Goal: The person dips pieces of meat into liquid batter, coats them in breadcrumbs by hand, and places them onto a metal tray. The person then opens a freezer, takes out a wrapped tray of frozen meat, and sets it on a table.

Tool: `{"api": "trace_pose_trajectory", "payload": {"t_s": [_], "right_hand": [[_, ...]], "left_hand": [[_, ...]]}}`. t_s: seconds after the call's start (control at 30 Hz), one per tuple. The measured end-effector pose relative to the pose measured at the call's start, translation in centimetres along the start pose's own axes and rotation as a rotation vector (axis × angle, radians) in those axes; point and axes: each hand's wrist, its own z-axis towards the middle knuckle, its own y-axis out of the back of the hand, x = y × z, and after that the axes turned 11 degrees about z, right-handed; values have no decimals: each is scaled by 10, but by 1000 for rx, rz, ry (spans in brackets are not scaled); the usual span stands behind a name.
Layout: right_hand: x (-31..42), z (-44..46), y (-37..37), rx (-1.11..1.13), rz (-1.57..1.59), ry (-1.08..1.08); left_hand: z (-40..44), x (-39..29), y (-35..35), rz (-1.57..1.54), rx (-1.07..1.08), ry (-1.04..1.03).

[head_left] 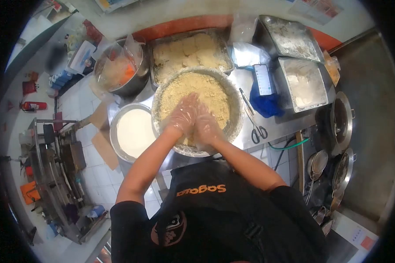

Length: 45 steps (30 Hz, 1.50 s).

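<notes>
Grip of the left hand and right hand: brought together in the crumbs.
Both wear clear plastic gloves, palms close to each other; whether they clasp anything between them cannot be told. The crumbs lie in a round bowl on the metal surface, with a pan of smooth, pale mixture just beside it, a tray behind, and scissors near the opposite side.

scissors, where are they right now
In the head view, the scissors lie on the steel table, just right of the crumb bowl and nearer the person than the blue cloth.
</notes>
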Motion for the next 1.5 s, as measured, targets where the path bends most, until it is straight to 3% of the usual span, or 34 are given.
{"api": "trace_pose_trajectory", "payload": {"t_s": [0.1,0.17,0.23,0.3,0.4,0.6,0.7,0.77,0.83,0.93,1.0,1.1,1.2,1.3,1.4,1.43,1.5], "right_hand": [[11,7,14,238,-7,-50],[-21,25,-43,-61,-2,25],[-29,17,-60,-146,-24,48],[-12,4,-22,-50,-71,35],[-17,-9,12,19,233,39],[-21,-3,-13,-261,318,41],[-6,-7,35,-335,518,-164],[-27,11,-1,-501,-27,-244],[-54,30,-34,-483,-238,-301],[-67,50,-20,-305,101,-400],[-32,36,31,-283,542,-527],[-51,44,11,-286,823,-320],[-58,50,4,-307,582,-263],[-15,31,54,-357,424,-505],[-26,19,75,-573,255,-181],[-28,14,87,-555,239,-174],[-18,5,114,-517,209,-160]], "left_hand": [[-6,-1,-2,-49,-60,-6],[-8,-1,-3,-139,-59,-3],[-8,6,-9,-229,-93,1],[-5,3,-19,-151,-65,-8],[-4,2,-26,-100,-91,58],[-18,-10,-7,-8,-3,128],[-20,1,9,-90,-63,175],[-27,8,13,-199,-151,219],[-36,8,15,-311,-236,256],[-52,4,17,-336,-248,385],[-62,0,13,-382,-328,398],[-77,-2,20,-470,-390,402],[-85,-2,20,-552,-436,433],[-90,-4,7,-734,-497,503],[-96,-9,12,-1131,-487,604],[-96,-11,16,-1289,-470,637],[-86,-23,-8,-1385,-635,673]]}}
